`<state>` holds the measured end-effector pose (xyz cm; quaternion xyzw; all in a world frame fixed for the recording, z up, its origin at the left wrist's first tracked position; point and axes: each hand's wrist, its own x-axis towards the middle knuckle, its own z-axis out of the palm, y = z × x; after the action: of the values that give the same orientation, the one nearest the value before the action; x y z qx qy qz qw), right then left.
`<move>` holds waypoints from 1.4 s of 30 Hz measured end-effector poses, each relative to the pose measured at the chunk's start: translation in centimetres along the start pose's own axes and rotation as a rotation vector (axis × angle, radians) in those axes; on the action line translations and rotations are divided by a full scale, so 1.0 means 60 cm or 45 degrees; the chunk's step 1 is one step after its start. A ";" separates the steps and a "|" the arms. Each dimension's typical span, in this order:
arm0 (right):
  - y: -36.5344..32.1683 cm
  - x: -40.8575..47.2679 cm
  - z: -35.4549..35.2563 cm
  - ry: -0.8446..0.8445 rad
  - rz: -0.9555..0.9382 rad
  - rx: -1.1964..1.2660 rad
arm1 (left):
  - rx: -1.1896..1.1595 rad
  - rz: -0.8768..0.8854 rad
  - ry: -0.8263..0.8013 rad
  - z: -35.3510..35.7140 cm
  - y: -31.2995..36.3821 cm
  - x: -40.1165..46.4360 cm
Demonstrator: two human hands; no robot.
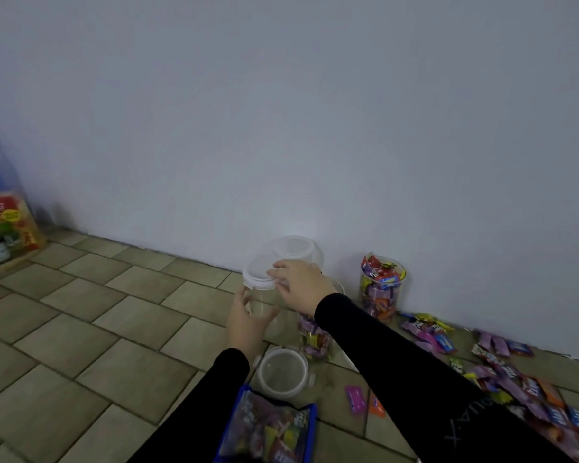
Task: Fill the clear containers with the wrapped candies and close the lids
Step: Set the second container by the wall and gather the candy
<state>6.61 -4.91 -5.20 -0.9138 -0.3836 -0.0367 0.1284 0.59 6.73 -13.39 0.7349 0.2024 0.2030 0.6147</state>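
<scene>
The left hand point(248, 320) grasps an empty clear jar point(264, 304) from its left side, fingers curled round the wall. The right hand point(300, 284) rests on the white lid point(258, 274) on top of this jar; its fingertips pinch the lid's near edge, thumb under the rim. The lid sits a little tilted on the mouth, and I cannot tell if it is clipped.

Just behind the grip, against the wall point(281, 111), a second lid point(295, 250) stands on another clear container. Just under the right wrist is a jar with candies point(313, 339), partly hidden by the black sleeve point(398, 355). Near the left forearm, on the side of the person, an open lid point(283, 372) lies flat on the tiled floor point(97, 312), and beside it is a blue bag point(268, 429) of candies. To the right of the grip, a full jar point(381, 287) stands at the wall, without lid. Further right, loose candies point(502, 369) lie scattered on the floor. Far left of the grip, a red box point(10, 222) stands by the wall.
</scene>
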 end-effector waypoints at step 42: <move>0.153 -0.630 -0.160 1.153 0.333 0.287 | -0.342 0.456 -0.725 0.317 0.133 -0.509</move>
<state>-13.13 -39.75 -4.07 -0.8270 -0.1726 -0.3725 0.3842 -14.11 -26.89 -10.12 0.6984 -0.1374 0.1193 0.6922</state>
